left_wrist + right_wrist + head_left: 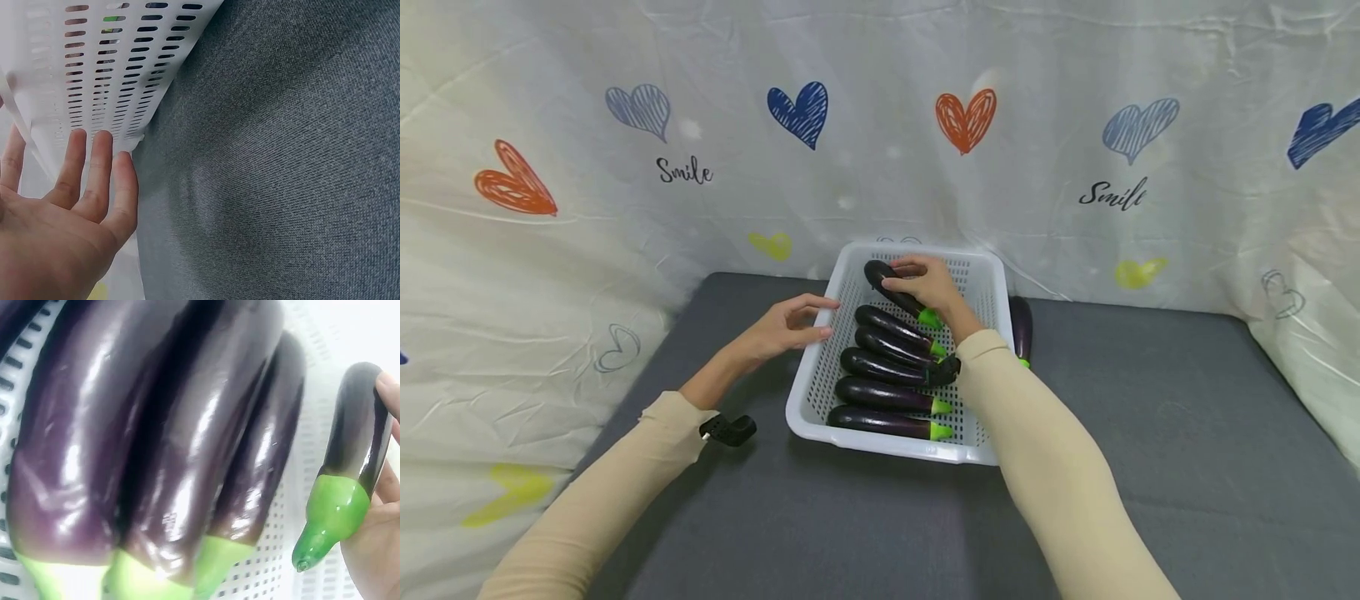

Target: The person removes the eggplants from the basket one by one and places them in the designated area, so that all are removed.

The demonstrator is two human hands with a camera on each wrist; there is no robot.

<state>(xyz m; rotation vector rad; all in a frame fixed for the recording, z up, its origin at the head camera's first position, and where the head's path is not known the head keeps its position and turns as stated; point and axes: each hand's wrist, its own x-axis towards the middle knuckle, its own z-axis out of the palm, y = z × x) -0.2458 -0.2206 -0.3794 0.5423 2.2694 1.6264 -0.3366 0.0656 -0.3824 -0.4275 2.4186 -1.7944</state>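
While the left fingers (100,167) spread apart beside the basket (880,447), the right fingers (913,261) pinch an eggplant (877,273).

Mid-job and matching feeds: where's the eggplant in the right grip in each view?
Head: the eggplant is just above centre, near the basket's far end, in the right grip.
Left wrist: can't be told apart; only dark and green bits show through the basket.
Right wrist: right side, green cap lowest.
Shared landmark: the white basket.
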